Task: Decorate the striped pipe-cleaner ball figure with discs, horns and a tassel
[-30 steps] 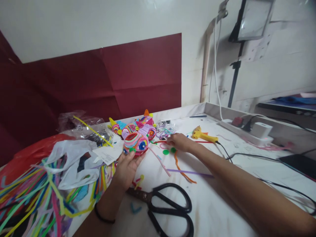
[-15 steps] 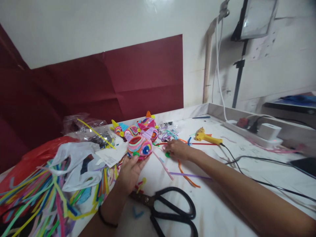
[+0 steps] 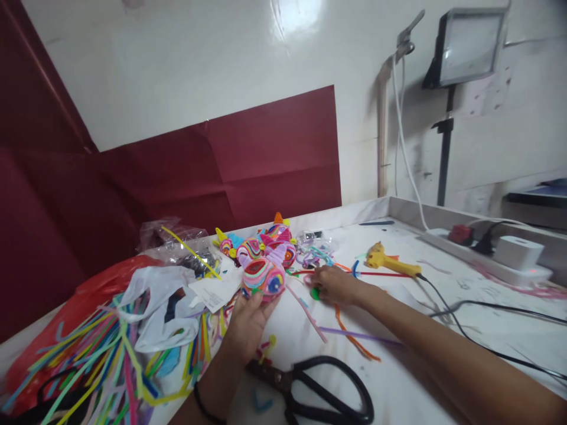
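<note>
The coiled toy (image 3: 263, 277) sat on the white table (image 3: 398, 378), left of centre, fingers of the left hand (image 3: 248, 321) cupped around its near side, grasping it. Just right of it, the right hand (image 3: 334, 284) lay on the table with fingers bent over a green disc (image 3: 315, 293); whether they pinched it could not be told. More coiled toys (image 3: 266, 239) stood behind. Pipe cleaners (image 3: 88, 360) and bags (image 3: 150, 301) lay left, scissors (image 3: 323, 392) near, glue gun (image 3: 390, 261) right.
</note>
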The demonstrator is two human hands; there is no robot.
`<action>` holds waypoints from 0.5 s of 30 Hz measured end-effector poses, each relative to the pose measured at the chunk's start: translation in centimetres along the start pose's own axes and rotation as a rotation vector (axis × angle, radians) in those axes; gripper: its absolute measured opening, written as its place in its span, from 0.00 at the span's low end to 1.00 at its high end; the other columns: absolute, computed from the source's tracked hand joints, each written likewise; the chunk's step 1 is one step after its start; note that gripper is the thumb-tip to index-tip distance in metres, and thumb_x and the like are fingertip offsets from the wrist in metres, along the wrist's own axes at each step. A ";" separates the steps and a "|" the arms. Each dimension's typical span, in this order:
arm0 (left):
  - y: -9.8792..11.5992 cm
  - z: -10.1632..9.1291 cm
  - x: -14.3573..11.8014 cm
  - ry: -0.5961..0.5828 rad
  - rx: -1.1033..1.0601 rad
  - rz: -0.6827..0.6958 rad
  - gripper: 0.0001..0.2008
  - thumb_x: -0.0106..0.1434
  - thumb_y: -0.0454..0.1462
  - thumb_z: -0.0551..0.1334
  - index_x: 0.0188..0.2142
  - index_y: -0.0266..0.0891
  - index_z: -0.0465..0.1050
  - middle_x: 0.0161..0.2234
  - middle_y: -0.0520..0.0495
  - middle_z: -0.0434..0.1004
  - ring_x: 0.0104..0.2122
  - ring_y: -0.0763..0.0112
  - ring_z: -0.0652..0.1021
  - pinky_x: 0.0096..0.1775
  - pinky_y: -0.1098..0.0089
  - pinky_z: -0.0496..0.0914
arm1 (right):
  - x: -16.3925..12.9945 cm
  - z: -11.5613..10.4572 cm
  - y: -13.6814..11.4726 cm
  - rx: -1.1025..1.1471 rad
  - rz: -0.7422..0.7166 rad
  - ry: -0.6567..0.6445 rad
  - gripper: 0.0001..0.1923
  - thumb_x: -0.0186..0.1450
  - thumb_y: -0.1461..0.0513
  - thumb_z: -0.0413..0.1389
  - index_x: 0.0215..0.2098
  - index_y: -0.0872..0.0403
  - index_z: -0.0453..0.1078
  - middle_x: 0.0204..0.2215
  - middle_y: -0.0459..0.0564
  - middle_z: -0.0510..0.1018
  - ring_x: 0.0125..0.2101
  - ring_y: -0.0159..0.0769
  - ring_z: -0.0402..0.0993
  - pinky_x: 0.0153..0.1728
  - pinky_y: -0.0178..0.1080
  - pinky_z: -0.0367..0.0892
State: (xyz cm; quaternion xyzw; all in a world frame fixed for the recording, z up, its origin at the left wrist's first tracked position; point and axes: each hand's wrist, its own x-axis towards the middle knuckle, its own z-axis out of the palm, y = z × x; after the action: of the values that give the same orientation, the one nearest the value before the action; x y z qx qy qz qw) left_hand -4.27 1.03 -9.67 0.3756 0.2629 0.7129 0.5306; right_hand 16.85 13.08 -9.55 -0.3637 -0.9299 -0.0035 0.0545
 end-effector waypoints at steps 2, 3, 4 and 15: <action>0.0 0.1 0.0 -0.007 0.012 0.000 0.33 0.56 0.34 0.70 0.61 0.48 0.65 0.54 0.43 0.78 0.55 0.52 0.76 0.59 0.48 0.68 | 0.1 0.1 0.0 0.006 0.011 -0.004 0.09 0.60 0.68 0.57 0.37 0.54 0.76 0.40 0.55 0.81 0.41 0.43 0.76 0.37 0.36 0.62; 0.0 0.1 -0.1 -0.007 0.015 0.000 0.34 0.55 0.34 0.70 0.61 0.48 0.65 0.54 0.43 0.78 0.55 0.52 0.76 0.59 0.48 0.67 | 0.1 0.1 0.0 0.009 0.014 -0.007 0.09 0.59 0.68 0.57 0.36 0.54 0.76 0.39 0.55 0.81 0.41 0.43 0.76 0.36 0.36 0.62; 0.0 0.2 -0.1 -0.002 0.015 0.002 0.35 0.55 0.34 0.71 0.61 0.49 0.64 0.54 0.44 0.78 0.55 0.51 0.76 0.59 0.47 0.67 | 0.2 0.2 0.0 0.011 0.018 -0.008 0.09 0.59 0.68 0.56 0.36 0.54 0.76 0.39 0.55 0.81 0.41 0.43 0.77 0.36 0.36 0.62; 0.1 0.4 -0.2 0.044 -0.023 0.043 0.38 0.51 0.39 0.75 0.60 0.53 0.64 0.56 0.44 0.77 0.57 0.50 0.74 0.58 0.46 0.67 | 0.2 0.6 0.1 0.040 0.008 0.011 0.09 0.62 0.66 0.55 0.38 0.55 0.76 0.40 0.57 0.82 0.41 0.45 0.77 0.37 0.37 0.62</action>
State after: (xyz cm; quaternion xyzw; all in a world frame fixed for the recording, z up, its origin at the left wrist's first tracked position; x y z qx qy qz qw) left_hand -3.95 0.83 -9.44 0.3596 0.2580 0.7352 0.5134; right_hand 16.74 13.33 -10.18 -0.3660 -0.9281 0.0135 0.0667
